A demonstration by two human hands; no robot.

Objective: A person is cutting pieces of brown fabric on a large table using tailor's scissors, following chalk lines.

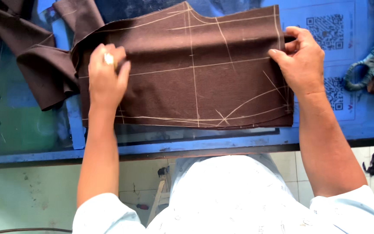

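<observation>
A piece of dark brown fabric (187,73), marked with pale chalk lines that cross at right angles and curve near its lower right corner, lies spread flat on a blue table (239,143) with a glass top. The left hand (106,76) rests palm down on the fabric's left portion, fingers loosely curled around a small pale piece of tailor's chalk (108,58) held near the knuckles. The right hand (301,60) grips the fabric's right edge, thumb on top and fingers curled over the border, pinching the cloth. Left of the fabric, further brown cloth pieces (44,69) lie folded and bunched, touching its left edge. Right of the fabric, well apart, a pair of scissors (369,71) with handles wrapped in bluish cloth lies on the table. Between the scissors and the fabric, printed square-code labels (327,32) are fixed to the table surface. Below the fabric's near edge, the person's white shirt (239,199) fills the foreground.
</observation>
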